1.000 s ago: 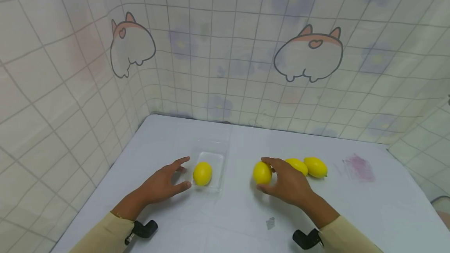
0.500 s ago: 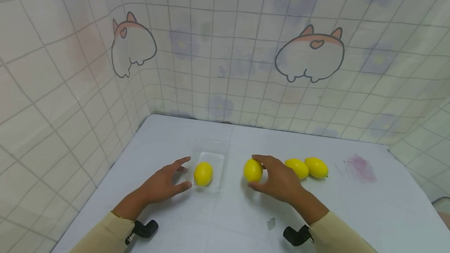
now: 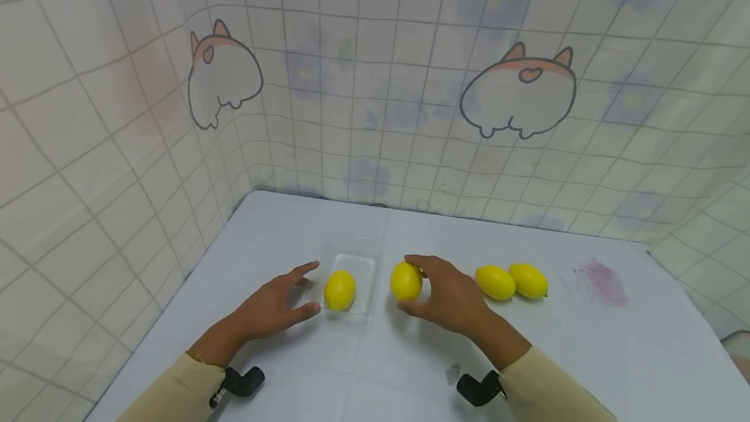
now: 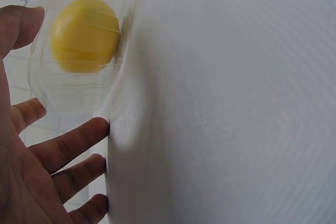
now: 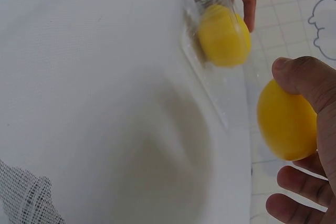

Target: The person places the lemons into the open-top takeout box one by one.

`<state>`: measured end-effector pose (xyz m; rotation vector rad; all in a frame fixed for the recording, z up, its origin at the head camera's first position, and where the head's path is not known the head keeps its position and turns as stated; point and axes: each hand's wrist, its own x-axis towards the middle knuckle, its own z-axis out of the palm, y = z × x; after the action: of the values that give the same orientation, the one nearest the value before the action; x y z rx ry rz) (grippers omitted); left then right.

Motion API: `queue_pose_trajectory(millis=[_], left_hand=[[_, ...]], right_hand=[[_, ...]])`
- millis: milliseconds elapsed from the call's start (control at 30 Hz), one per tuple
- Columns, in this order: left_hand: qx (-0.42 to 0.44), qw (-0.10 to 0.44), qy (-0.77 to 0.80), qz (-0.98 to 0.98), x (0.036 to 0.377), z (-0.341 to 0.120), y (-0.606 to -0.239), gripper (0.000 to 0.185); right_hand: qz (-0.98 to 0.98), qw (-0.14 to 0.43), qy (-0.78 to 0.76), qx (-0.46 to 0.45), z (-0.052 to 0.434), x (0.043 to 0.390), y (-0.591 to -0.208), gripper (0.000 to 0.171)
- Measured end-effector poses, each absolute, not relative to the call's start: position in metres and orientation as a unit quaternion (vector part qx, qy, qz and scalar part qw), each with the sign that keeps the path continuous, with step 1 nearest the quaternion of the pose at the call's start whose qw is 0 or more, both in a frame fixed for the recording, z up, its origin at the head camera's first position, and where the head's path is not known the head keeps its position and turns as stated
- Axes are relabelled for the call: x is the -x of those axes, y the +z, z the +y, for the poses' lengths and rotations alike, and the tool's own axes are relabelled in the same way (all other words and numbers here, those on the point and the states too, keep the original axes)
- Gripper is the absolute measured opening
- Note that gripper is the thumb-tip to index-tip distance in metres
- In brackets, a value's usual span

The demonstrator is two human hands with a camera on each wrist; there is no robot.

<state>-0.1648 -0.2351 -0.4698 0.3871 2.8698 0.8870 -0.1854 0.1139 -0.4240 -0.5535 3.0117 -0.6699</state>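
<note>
No readable text, label, brand, number or sign in the head or either wrist view.

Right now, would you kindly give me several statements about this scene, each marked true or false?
1. A yellow oval lemon sits in the rectangular clear plastic box. True.
2. The right hand holds a second yellow lemon. True.
3. Four lemons lie to the right of the right hand. False: two lemons lie there on the white table.
4. The left hand grips a lemon. False: it is beside the box, fingers spread, with no lemon in it.
5. Both sleeves are beige. True.
</note>
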Motion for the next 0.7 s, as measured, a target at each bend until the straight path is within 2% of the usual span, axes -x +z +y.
queue_pose_trajectory(millis=[700], left_hand=[[-0.114,0.066,0.293,0.947,0.165,-0.233,-0.468,0.083]], right_hand=[[0.953,0.02,-0.229,0.199,0.083,0.19,-0.422,0.083]])
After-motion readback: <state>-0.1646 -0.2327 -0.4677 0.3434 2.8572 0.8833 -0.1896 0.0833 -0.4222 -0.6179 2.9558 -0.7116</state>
